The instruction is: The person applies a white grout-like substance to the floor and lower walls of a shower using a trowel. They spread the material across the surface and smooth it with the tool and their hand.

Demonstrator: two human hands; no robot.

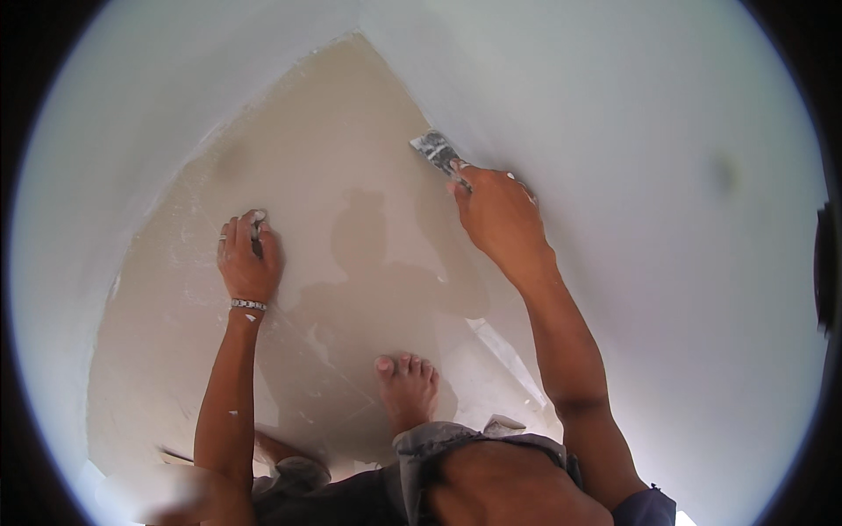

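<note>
My right hand (500, 210) is closed around the handle of a putty knife (436, 151), whose flat metal blade is smeared with white filler. The blade's tip reaches the line where the beige floor (342, 114) meets the white right-hand wall (649, 175). On the left, my left hand (250, 254) is closed, its fingers curled toward the thumb. A small dark patch shows between thumb and fingers; what it is, I cannot make out. White residue coats those fingertips.
My bare foot (409, 386) stands on the floor. A pale strip (509, 355) lies beside my right forearm, and a scrap (503, 426) lies near my knee. The left wall (132, 131) meets the right one at the far corner. White smears run along the floor's left edge.
</note>
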